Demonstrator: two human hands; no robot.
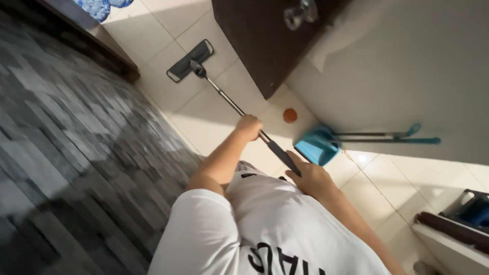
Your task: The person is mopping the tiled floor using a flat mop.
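Nearest the camera was the person's white short-sleeved shirt (275,229) with dark lettering. Just beyond it the right hand (311,178) was wrapped around the black grip at the upper end of a flat mop with a slim silver metal pole (229,99), fingers closed on the handle. Further down the pole, the left hand (249,126) was also clenched around the shaft, the arm stretched forward. The pole ran away from the body to a dark grey rectangular mop head (189,60) lying flat on the cream tiled floor (204,117), near the edge of a grey stone-patterned wall (66,142). Beside the right hand, a blue plastic dustpan (316,146) with a long teal handle leaned at the base of a pale wall (407,66), with a small round orange object (290,115) on the tiles just beside it. Farthest stood a dark brown wooden door (265,35) with a shiny metal knob (300,12).
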